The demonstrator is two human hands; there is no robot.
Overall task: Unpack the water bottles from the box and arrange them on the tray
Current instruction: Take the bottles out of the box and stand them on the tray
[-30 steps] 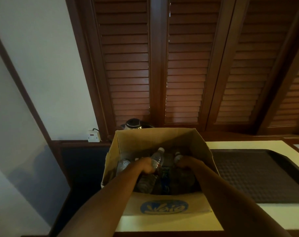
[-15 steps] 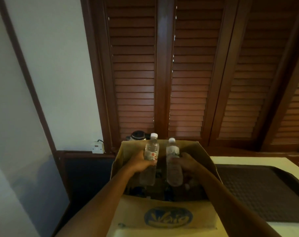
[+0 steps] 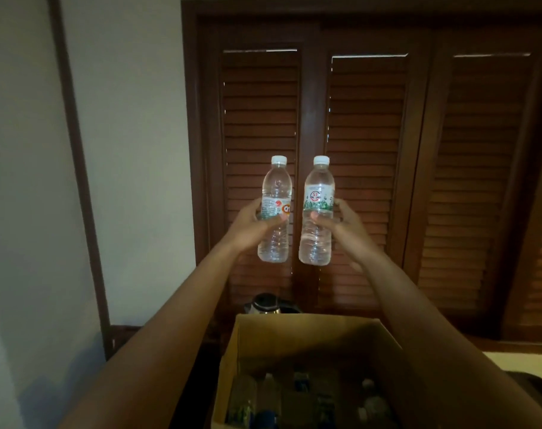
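Both bottles have risen well above the box [image 3: 310,339] (more lie inside). The left hand [image 3: 251,224] grips the orange-labelled bottle [image 3: 276,209]; the right hand [image 3: 341,224] grips the green-labelled bottle [image 3: 317,212], both upright, just apart.

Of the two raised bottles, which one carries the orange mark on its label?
The clear plastic bottle in the left hand; its label shows an orange mark, while the right hand's bottle has a red-and-green label.
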